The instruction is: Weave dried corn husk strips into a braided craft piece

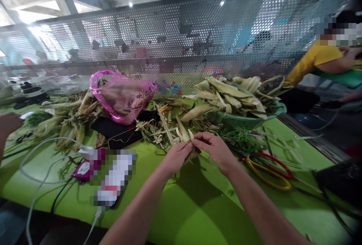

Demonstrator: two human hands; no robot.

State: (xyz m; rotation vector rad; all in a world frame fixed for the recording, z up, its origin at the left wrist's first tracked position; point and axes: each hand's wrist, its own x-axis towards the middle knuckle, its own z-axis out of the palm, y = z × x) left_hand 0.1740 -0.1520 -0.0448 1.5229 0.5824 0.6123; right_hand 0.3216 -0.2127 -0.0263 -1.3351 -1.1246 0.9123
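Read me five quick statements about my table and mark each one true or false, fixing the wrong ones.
1. The left hand and the right hand meet at a pale husk. True.
2. The scissors lie to the left of both hands. False: they lie to the right of them.
3. The basket heaped with husks is green. True.
4. The plastic bag is blue. False: it is pink.
5. A white cable runs to the near end of the phone. True.
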